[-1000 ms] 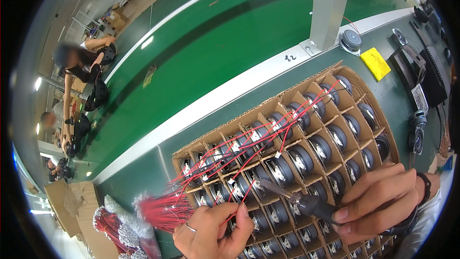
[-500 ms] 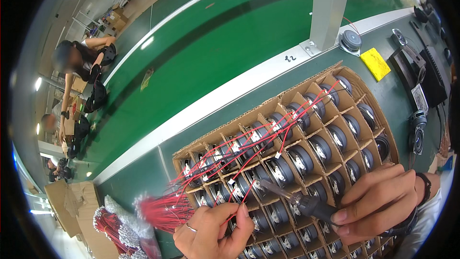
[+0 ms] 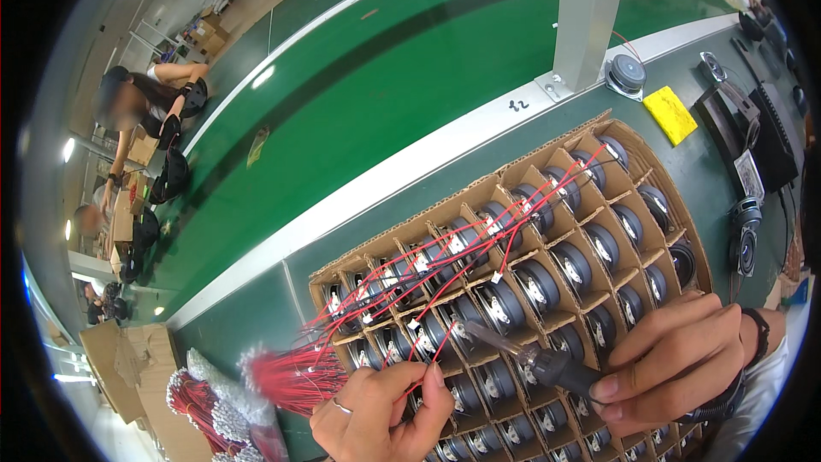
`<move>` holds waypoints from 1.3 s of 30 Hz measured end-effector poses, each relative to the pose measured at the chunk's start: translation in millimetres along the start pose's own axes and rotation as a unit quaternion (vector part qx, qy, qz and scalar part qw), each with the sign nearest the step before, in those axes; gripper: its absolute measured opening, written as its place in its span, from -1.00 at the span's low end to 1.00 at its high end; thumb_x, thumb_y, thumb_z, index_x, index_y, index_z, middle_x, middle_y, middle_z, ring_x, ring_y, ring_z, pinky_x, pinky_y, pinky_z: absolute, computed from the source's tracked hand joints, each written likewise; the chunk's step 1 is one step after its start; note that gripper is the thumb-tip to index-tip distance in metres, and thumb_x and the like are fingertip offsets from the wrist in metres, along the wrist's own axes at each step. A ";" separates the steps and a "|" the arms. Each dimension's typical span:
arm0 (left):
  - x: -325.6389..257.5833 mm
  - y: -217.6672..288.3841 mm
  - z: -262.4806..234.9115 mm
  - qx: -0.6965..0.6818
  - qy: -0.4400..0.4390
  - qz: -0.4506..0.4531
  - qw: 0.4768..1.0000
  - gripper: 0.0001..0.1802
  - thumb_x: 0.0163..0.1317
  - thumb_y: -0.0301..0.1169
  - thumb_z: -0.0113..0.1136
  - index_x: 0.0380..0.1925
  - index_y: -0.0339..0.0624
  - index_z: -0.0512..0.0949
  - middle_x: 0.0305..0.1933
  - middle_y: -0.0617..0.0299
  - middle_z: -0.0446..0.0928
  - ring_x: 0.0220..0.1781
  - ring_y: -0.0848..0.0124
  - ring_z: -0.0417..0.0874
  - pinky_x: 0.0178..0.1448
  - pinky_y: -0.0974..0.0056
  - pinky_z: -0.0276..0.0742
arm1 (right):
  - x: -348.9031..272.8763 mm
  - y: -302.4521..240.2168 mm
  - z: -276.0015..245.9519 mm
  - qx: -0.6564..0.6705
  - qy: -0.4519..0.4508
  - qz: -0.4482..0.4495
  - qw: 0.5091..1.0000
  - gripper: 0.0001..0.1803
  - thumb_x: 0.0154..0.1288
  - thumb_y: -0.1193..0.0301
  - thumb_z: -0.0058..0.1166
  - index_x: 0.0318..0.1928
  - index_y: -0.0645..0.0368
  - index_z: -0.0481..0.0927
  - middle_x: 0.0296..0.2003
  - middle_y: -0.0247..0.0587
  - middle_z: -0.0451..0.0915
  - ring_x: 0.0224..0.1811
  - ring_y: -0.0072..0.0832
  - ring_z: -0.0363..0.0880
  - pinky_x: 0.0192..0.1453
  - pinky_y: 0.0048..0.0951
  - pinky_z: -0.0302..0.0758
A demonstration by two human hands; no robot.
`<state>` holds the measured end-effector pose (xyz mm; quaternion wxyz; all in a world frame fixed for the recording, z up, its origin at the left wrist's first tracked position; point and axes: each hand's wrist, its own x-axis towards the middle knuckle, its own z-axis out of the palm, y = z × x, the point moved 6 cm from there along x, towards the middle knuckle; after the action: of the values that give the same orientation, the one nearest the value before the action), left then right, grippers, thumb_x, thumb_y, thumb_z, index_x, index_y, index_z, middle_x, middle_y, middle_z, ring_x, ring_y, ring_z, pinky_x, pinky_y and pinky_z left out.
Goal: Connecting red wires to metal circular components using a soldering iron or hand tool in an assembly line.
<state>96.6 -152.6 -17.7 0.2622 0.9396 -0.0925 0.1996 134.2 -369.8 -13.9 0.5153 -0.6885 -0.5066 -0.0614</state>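
A cardboard box (image 3: 684, 205) with a grid of dividers holds several round black speakers (image 3: 536, 284), one per cell, with red wires (image 3: 445, 261) running across them. My right hand (image 3: 676, 368) grips a black soldering iron (image 3: 534, 359), its tip over a speaker near the box's front middle. My left hand (image 3: 385, 415) pinches a thin red wire by that tip, just beside a bundle of red wires (image 3: 291, 376).
A yellow sponge (image 3: 671, 114), a loose speaker (image 3: 626, 75) and a grey post (image 3: 586, 17) stand beyond the box. Black equipment (image 3: 753, 137) sits at the right. More wire bundles (image 3: 205, 411) lie at the lower left. People (image 3: 145, 111) work far left across the green floor.
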 end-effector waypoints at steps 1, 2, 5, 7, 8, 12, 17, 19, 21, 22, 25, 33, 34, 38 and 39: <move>0.1 0.1 0.1 -0.002 0.000 -0.001 1.000 -0.85 0.10 -0.53 0.46 -0.35 -0.19 0.65 -0.65 0.35 0.34 -0.69 0.57 0.27 -0.58 0.45 0.21 | -0.1 -0.5 -0.1 0.001 -0.001 -0.002 1.000 -0.84 -0.08 0.60 0.49 -0.43 0.17 0.77 -0.32 -0.21 0.73 -0.45 -0.53 0.66 -0.43 -0.67 0.60; 0.2 0.1 0.1 -0.003 0.000 0.000 1.000 -0.85 0.10 -0.53 0.46 -0.35 -0.19 0.65 -0.65 0.35 0.34 -0.69 0.57 0.27 -0.58 0.45 0.21 | -0.3 -1.3 -0.2 0.001 -0.001 -0.001 1.000 -0.84 -0.08 0.60 0.49 -0.43 0.17 0.77 -0.32 -0.21 0.73 -0.45 -0.53 0.66 -0.43 -0.67 0.60; 0.0 -0.5 0.7 -0.006 -0.002 0.000 1.000 -0.85 0.10 -0.53 0.46 -0.35 -0.19 0.65 -0.65 0.36 0.34 -0.69 0.58 0.27 -0.58 0.45 0.21 | -1.0 -1.9 -0.4 0.001 -0.002 0.013 1.000 -0.83 -0.08 0.59 0.50 -0.41 0.17 0.78 -0.31 -0.20 0.73 -0.44 -0.52 0.67 -0.41 -0.67 0.61; -0.3 -0.7 0.8 -0.005 -0.002 0.000 1.000 -0.85 0.10 -0.53 0.46 -0.35 -0.19 0.65 -0.65 0.36 0.34 -0.69 0.58 0.27 -0.58 0.45 0.21 | -1.8 -0.7 -0.8 0.011 -0.014 0.015 1.000 -0.81 -0.07 0.58 0.52 -0.38 0.19 0.78 -0.27 -0.19 0.72 -0.41 -0.49 0.68 -0.38 -0.66 0.63; -0.4 -0.6 0.6 -0.003 -0.002 0.000 1.000 -0.85 0.10 -0.53 0.46 -0.35 -0.19 0.65 -0.65 0.36 0.34 -0.69 0.58 0.27 -0.58 0.45 0.21 | -2.7 -0.1 -1.2 0.012 -0.014 0.014 1.000 -0.81 -0.07 0.58 0.52 -0.38 0.19 0.78 -0.27 -0.19 0.72 -0.41 -0.49 0.68 -0.38 -0.66 0.63; -0.1 -0.2 0.3 -0.002 -0.002 -0.003 1.000 -0.85 0.10 -0.54 0.45 -0.35 -0.19 0.65 -0.65 0.35 0.35 -0.69 0.58 0.27 -0.57 0.46 0.21 | -5.5 2.6 -3.2 0.046 0.000 0.048 0.998 -0.78 -0.09 0.59 0.54 -0.36 0.20 0.77 -0.21 -0.14 0.71 -0.35 -0.43 0.72 -0.28 -0.60 0.69; -0.3 -1.1 0.8 -0.004 -0.004 -0.006 1.000 -0.85 0.10 -0.54 0.45 -0.34 -0.20 0.65 -0.63 0.35 0.39 -0.68 0.60 0.29 -0.57 0.47 0.23 | -5.5 2.5 -4.5 0.049 0.012 0.079 0.996 -0.78 -0.11 0.61 0.55 -0.40 0.20 0.76 -0.21 -0.14 0.70 -0.30 -0.38 0.75 -0.21 -0.56 0.73; 0.1 -0.7 0.5 -0.002 -0.002 -0.004 1.000 -0.85 0.10 -0.54 0.45 -0.35 -0.20 0.65 -0.62 0.35 0.41 -0.67 0.60 0.30 -0.56 0.48 0.24 | -5.9 2.9 -4.8 0.050 0.022 0.082 0.995 -0.78 -0.11 0.61 0.55 -0.41 0.19 0.75 -0.22 -0.16 0.69 -0.31 -0.38 0.75 -0.22 -0.56 0.73; 0.1 -0.7 0.5 -0.003 -0.001 -0.004 1.000 -0.85 0.10 -0.55 0.45 -0.35 -0.20 0.65 -0.62 0.35 0.41 -0.67 0.60 0.30 -0.56 0.48 0.24 | -5.8 3.0 -4.7 0.050 0.027 0.083 0.995 -0.78 -0.11 0.61 0.55 -0.41 0.19 0.75 -0.22 -0.16 0.69 -0.32 -0.39 0.75 -0.22 -0.56 0.73; 0.1 -0.8 0.5 -0.004 -0.001 -0.005 1.000 -0.85 0.10 -0.55 0.45 -0.35 -0.21 0.65 -0.62 0.35 0.42 -0.67 0.61 0.31 -0.56 0.48 0.24 | -5.9 2.9 -4.9 0.049 0.031 0.085 0.995 -0.77 -0.12 0.62 0.55 -0.40 0.19 0.76 -0.22 -0.16 0.69 -0.33 -0.39 0.75 -0.23 -0.56 0.73; 0.8 -0.4 0.2 -0.003 -0.005 -0.007 1.000 -0.85 0.09 -0.56 0.45 -0.35 -0.21 0.65 -0.62 0.35 0.42 -0.67 0.61 0.31 -0.56 0.48 0.25 | -6.7 2.4 -4.7 0.042 0.037 0.088 0.995 -0.77 -0.12 0.62 0.55 -0.40 0.19 0.76 -0.23 -0.17 0.69 -0.34 -0.40 0.75 -0.24 -0.57 0.73; 1.0 0.4 0.3 0.002 -0.008 -0.001 1.000 -0.83 0.07 -0.56 0.47 -0.35 -0.20 0.65 -0.61 0.32 0.44 -0.67 0.56 0.34 -0.55 0.46 0.27 | -6.7 1.6 -4.3 0.037 0.043 0.087 0.995 -0.76 -0.14 0.63 0.55 -0.40 0.19 0.76 -0.23 -0.18 0.69 -0.35 -0.40 0.75 -0.24 -0.58 0.73; 0.7 0.2 0.4 0.006 -0.008 -0.003 1.000 -0.83 0.07 -0.56 0.47 -0.35 -0.20 0.66 -0.61 0.31 0.44 -0.67 0.55 0.35 -0.55 0.45 0.28 | -6.8 1.8 -4.1 0.037 0.045 0.087 0.994 -0.75 -0.15 0.63 0.55 -0.40 0.19 0.76 -0.24 -0.17 0.69 -0.35 -0.40 0.75 -0.23 -0.58 0.73; 0.8 0.5 -0.1 0.010 -0.011 -0.006 1.000 -0.83 0.06 -0.56 0.47 -0.35 -0.20 0.66 -0.61 0.31 0.45 -0.67 0.55 0.36 -0.55 0.45 0.29 | -7.6 3.4 -4.8 0.040 0.042 0.082 0.995 -0.75 -0.15 0.63 0.55 -0.39 0.19 0.76 -0.24 -0.16 0.68 -0.35 -0.40 0.75 -0.24 -0.59 0.73; 0.7 0.7 -0.1 0.012 -0.010 -0.006 1.000 -0.83 0.06 -0.56 0.47 -0.35 -0.20 0.66 -0.61 0.31 0.45 -0.67 0.55 0.37 -0.55 0.45 0.29 | -8.0 3.9 -5.2 0.038 0.031 0.071 0.996 -0.73 -0.17 0.63 0.56 -0.39 0.19 0.76 -0.24 -0.16 0.68 -0.35 -0.39 0.75 -0.24 -0.59 0.73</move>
<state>96.9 -153.2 -17.1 0.2515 0.9452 -0.0867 0.1893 135.7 -378.7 -18.9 0.5597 -0.7004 -0.4421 -0.0269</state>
